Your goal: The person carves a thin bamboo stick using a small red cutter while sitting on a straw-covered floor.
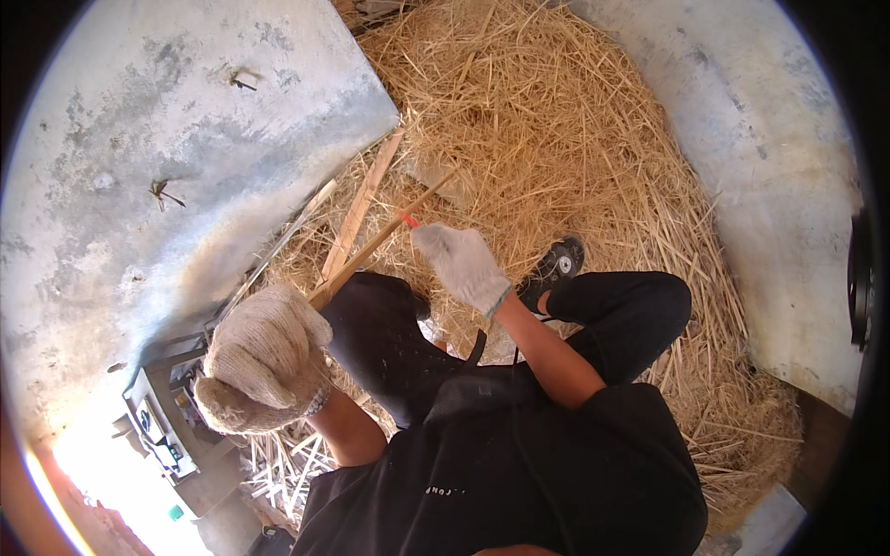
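Both my hands wear pale knitted work gloves. My left hand (264,357) is closed around the near end of a long, thin wooden or bamboo strip (375,242). The strip slants away over my left leg, and its far end tapers toward the heap of shavings. My right hand (464,264) is closed beside the strip's middle, gripping a small tool with a red part (409,221). That red part touches or nearly touches the strip. The tool's blade or working end cannot be made out, since the glove hides most of it.
A large heap of straw-like shavings (547,120) spreads ahead and to the right. A flat board (366,204) lies beyond the strip. Stained pale walls (185,120) rise at left and right. My shoe (561,263) rests among the shavings. A shelf-like stand (167,426) is at lower left.
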A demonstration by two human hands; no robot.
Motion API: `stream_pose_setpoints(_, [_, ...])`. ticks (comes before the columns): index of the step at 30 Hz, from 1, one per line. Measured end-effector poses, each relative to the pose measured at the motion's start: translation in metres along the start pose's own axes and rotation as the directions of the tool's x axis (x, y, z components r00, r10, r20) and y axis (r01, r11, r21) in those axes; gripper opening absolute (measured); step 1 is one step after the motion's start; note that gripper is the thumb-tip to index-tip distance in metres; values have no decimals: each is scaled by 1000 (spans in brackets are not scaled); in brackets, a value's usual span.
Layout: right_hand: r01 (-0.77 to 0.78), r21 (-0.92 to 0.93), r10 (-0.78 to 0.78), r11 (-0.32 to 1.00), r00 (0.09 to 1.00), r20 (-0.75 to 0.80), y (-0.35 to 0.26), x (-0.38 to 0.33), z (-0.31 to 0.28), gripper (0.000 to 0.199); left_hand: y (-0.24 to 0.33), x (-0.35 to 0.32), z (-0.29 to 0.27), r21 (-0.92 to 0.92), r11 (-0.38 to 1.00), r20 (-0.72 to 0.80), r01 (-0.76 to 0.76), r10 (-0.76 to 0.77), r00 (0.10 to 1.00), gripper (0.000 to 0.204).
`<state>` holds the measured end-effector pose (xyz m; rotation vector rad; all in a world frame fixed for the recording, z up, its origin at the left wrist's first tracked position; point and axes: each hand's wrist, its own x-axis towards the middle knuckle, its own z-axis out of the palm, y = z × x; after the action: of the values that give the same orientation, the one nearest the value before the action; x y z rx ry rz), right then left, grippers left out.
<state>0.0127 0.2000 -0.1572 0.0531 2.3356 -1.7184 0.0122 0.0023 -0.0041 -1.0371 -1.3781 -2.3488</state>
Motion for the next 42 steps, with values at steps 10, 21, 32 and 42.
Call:
stream_pose_setpoints(10, [-352, -372, 311, 859, 936, -166, 109, 51, -9, 80, -7, 7, 11, -1, 1000, 89, -27, 27, 996, 58])
stream_pose_setpoints(21, [-289, -108, 277, 951, 954, -114, 122, 55, 25, 91, -3, 11, 4, 18, 1000, 21, 25, -26, 999, 59])
stream_pose_setpoints(32, [-2, 123, -2, 992, 999, 35, 41, 16, 7, 49, -2, 0, -14, -25, 1000, -46, 12, -13, 999, 59])
stream_pose_setpoints(42, [-518, -236, 500, 822, 856, -135, 130, 71, -26, 87, -5, 6, -2, -40, 999, 103, 25, -20, 994, 60])
